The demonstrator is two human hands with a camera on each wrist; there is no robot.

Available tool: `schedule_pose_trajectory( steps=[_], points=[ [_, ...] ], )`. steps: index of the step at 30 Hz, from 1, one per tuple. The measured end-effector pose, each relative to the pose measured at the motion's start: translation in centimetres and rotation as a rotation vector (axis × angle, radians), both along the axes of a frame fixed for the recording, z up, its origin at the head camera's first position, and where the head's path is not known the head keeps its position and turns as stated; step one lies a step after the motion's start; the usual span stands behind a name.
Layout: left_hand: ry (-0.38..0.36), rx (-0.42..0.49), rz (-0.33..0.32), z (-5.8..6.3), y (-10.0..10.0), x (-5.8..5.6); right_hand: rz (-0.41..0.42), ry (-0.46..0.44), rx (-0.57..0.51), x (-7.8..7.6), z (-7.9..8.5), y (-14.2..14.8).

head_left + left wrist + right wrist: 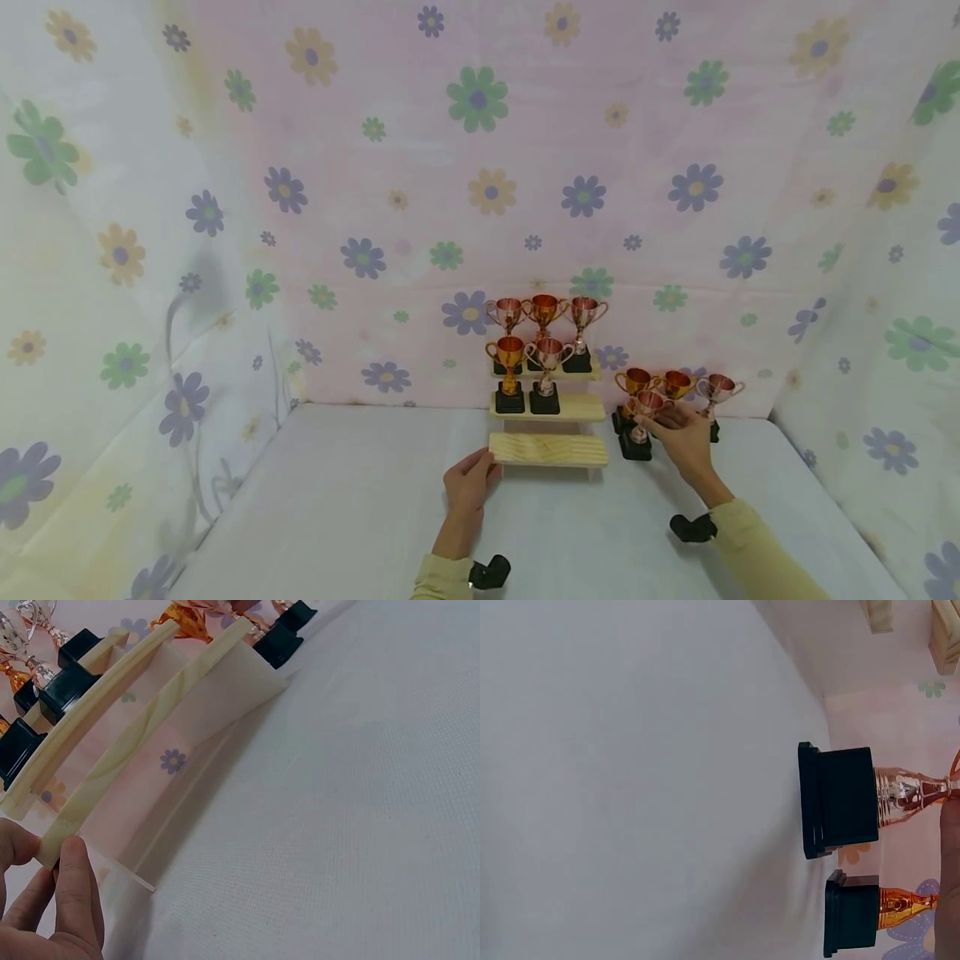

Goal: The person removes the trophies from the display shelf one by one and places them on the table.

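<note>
My left hand pinches the left end of the lowest plank of a three-step wooden shelf; the left wrist view shows thumb and fingers at the plank's end. My right hand holds a rose-gold trophy cup by its upper part, its black base pointing down. Whether that base touches the table I cannot tell. Gold trophies and another rose-gold trophy stand around the right hand, partly hidden by it.
Three trophies, one of them gold, stand on the shelf's top step. On the middle step are a gold trophy and a rose-gold trophy, toward the left. A flowered cloth hangs behind the white table.
</note>
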State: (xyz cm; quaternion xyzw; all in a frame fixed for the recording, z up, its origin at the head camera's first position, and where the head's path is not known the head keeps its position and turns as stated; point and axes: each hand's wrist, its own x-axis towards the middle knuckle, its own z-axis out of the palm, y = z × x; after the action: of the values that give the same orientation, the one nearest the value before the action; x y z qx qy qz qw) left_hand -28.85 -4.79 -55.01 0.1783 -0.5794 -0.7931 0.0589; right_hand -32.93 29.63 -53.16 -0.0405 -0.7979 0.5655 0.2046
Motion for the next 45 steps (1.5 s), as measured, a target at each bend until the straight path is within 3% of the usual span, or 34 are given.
schedule_pose_trajectory(
  steps=[7,10,18,22,25,30,36,40,45],
  points=[
    [-0.012,-0.002,0.008,0.1,0.1,0.0,0.146,-0.14,0.177,1.5,-1.1,0.3],
    [-0.013,-0.004,0.001,0.0,0.1,0.0,0.181,-0.179,0.216,2.7,-0.9,0.4],
    [-0.007,0.007,-0.003,-0.1,-0.2,0.0,0.312,-0.285,0.385,6.7,1.1,-0.1],
    [-0.011,0.008,0.001,0.0,-0.2,0.0,0.373,-0.278,0.379,8.1,2.7,-1.6],
    [-0.011,0.011,0.001,0.1,-0.1,0.1,0.393,-0.221,0.378,8.6,4.2,-3.2],
    [-0.006,0.013,-0.005,0.1,-0.1,0.0,0.389,-0.027,0.396,7.9,6.4,-5.7],
    [0.001,0.013,-0.001,0.2,-0.1,0.0,0.311,0.173,0.41,5.1,8.8,-8.2],
    [0.01,0.022,-0.003,0.1,-0.1,0.0,0.274,0.247,0.397,3.0,10.1,-9.5],
    [0.014,0.025,-0.01,0.0,-0.1,-0.1,0.295,0.286,0.349,0.5,11.2,-10.7]
  ],
)
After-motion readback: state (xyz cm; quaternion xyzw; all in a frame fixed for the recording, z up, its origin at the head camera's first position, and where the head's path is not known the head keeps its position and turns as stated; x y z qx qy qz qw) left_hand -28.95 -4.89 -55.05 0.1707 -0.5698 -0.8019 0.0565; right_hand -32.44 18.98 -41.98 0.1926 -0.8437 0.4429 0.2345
